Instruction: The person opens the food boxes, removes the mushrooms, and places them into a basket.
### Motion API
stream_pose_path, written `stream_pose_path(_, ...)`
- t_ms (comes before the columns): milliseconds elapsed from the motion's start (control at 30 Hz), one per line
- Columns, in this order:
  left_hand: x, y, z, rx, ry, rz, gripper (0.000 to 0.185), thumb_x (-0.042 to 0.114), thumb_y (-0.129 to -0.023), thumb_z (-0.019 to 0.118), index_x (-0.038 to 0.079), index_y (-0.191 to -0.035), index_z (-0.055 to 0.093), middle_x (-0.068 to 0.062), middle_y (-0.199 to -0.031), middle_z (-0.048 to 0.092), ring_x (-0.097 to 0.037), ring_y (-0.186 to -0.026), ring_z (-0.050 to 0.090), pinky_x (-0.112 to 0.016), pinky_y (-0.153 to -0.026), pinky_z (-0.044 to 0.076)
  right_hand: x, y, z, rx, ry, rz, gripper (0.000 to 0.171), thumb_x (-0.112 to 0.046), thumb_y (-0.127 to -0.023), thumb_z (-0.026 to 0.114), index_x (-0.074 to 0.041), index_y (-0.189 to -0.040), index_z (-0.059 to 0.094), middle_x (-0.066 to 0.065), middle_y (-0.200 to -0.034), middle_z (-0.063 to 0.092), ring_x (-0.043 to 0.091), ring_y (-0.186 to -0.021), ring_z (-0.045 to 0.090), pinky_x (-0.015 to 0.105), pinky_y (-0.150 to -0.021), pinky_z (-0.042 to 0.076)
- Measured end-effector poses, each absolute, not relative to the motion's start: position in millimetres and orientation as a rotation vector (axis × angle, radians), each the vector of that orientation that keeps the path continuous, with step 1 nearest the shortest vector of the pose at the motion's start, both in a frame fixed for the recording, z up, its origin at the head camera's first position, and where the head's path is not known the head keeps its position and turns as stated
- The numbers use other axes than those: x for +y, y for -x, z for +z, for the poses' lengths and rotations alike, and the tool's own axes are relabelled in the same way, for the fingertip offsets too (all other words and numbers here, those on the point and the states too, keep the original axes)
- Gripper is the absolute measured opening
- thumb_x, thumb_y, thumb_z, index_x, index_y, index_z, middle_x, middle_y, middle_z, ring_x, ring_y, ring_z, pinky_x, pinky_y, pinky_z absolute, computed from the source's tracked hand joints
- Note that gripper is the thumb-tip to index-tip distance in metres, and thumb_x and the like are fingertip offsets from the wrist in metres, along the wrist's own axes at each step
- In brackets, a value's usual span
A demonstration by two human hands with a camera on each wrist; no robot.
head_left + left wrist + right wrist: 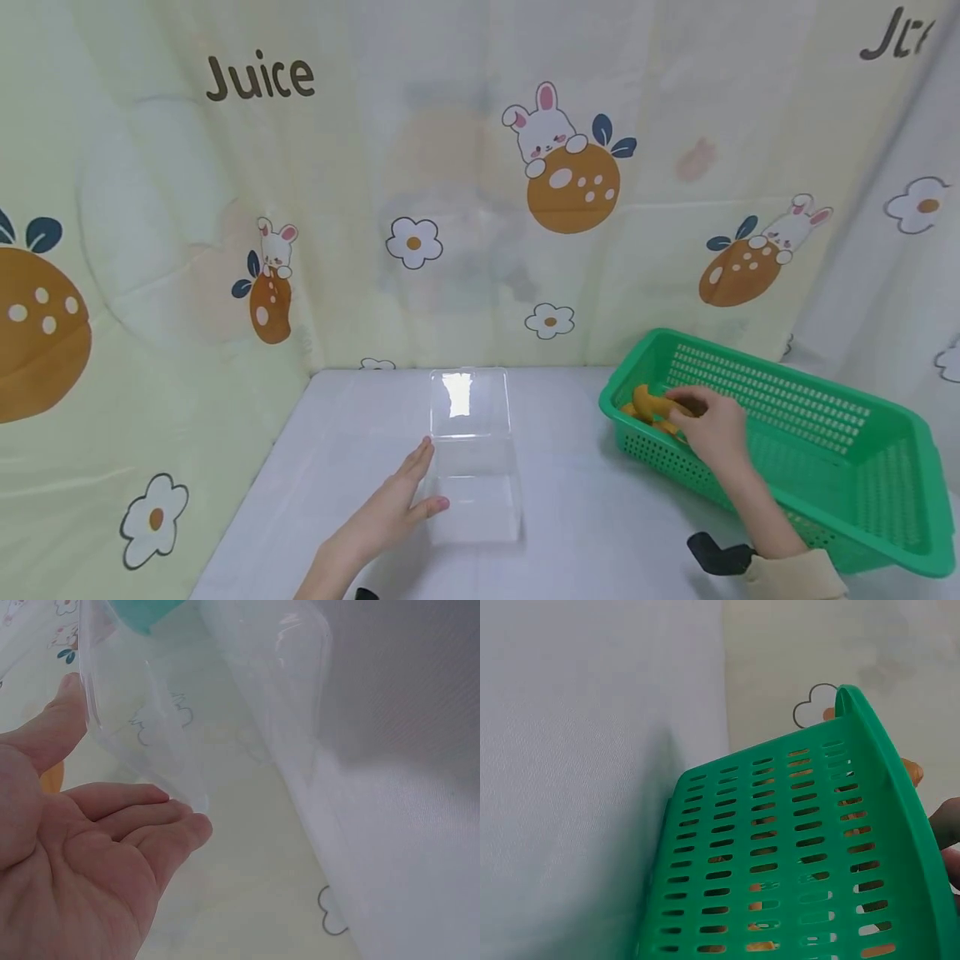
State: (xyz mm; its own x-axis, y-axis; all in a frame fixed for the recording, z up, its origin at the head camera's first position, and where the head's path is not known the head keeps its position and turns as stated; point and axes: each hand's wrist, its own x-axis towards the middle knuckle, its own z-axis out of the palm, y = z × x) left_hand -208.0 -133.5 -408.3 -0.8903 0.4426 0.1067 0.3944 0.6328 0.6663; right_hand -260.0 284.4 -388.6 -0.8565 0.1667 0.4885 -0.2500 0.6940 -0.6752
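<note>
A clear plastic box point(474, 487) with its lid tipped up at the back stands on the white table point(585, 517). My left hand point(431, 475) rests flat against the box's left wall, fingers straight; the left wrist view shows the left hand point(139, 761) with open palm and the thumb on the clear box point(150, 712). At the right, my right hand point(686, 412) reaches into the left end of a green slotted basket point(847, 467) and curls its fingers round an orange-brown bread-like piece point(648, 402). The right wrist view shows the green basket's outer wall point(780, 862) and a sliver of a finger point(949, 840).
More orange-brown pieces point(663, 427) lie under my right hand in the basket; its right half shows bare mesh. A printed cloth backdrop point(480, 208) closes the back and left. A black wrist strap point(716, 554) sits on my right forearm.
</note>
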Motion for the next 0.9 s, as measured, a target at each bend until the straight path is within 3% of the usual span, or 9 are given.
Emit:
stream_pose_path(200, -133.8, 208.3, -406.6, 2.761, -0.722, 1.117, 0.081, 0.039, -0.089, 0.058, -0.003, -0.145, 0.017, -0.014, -0.152, 0.012, -0.033, -0.137, 0.013, -0.051, -0.107, 0.019, 285.1, 260.4, -392.2, -2.308, 0.017, 1.033, 0.016, 0.004, -0.080, 0.064, 0.002, -0.094, 0.069, 0.016, -0.086, 0.066, -0.004, -0.069, 0.051, 0.017, -0.051, 0.045)
stream_pose_path(267, -134.4, 207.9, -406.1, 2.762, -0.727, 1.121, 0.081, 0.038, -0.089, 0.058, -0.003, -0.145, 0.017, -0.014, -0.152, 0.012, -0.033, -0.137, 0.013, -0.051, -0.107, 0.019, 284.7, 259.9, -392.9, -2.287, 0.026, 1.008, 0.016, 0.004, -0.080, 0.062, 0.001, -0.095, 0.069, 0.016, -0.087, 0.066, 0.003, -0.072, 0.054, 0.015, -0.052, 0.043)
stream_pose_path(433, -135.0, 207.1, -407.1, 2.764, -0.729, 1.120, 0.081, 0.039, -0.089, 0.058, -0.004, -0.145, 0.017, -0.014, -0.152, 0.012, -0.033, -0.137, 0.013, -0.051, -0.106, 0.020, 281.4, 260.9, -395.1, -2.189, 0.048, 1.066, 0.015, 0.002, -0.080, 0.061, -0.001, -0.093, 0.069, 0.013, -0.087, 0.066, 0.009, -0.077, 0.056, 0.024, -0.041, 0.042)
stream_pose_path(500, -134.9, 206.9, -408.0, 2.765, -0.731, 1.120, 0.081, 0.039, -0.089, 0.058, -0.004, -0.145, 0.018, -0.015, -0.152, 0.012, -0.033, -0.137, 0.013, -0.051, -0.106, 0.020, 278.6, 260.8, -394.3, -2.168, 0.046, 1.107, 0.014, 0.002, -0.080, 0.061, -0.001, -0.092, 0.068, 0.012, -0.086, 0.066, 0.002, -0.074, 0.052, 0.029, -0.038, 0.041)
stream_pose_path(733, -134.2, 208.1, -409.8, 2.777, -0.731, 1.097, 0.080, 0.037, -0.090, 0.058, -0.004, -0.145, 0.017, -0.014, -0.152, 0.012, -0.032, -0.137, 0.013, -0.050, -0.107, 0.020, 267.5, 260.1, -390.6, -2.208, -0.052, 1.100, 0.015, 0.004, -0.081, 0.062, 0.001, -0.094, 0.068, 0.014, -0.090, 0.066, -0.005, -0.078, 0.052, 0.008, -0.061, 0.042)
stream_pose_path(900, -133.0, 209.3, -404.0, 2.790, -0.749, 1.025, 0.078, 0.032, -0.090, 0.060, -0.006, -0.144, 0.019, -0.016, -0.151, 0.014, -0.034, -0.137, 0.013, -0.050, -0.107, 0.020, 255.0, 260.1, -388.9, -2.241, -0.122, 1.099, 0.013, 0.002, -0.083, 0.063, 0.000, -0.095, 0.068, 0.013, -0.089, 0.066, -0.006, -0.078, 0.052, 0.011, -0.064, 0.041)
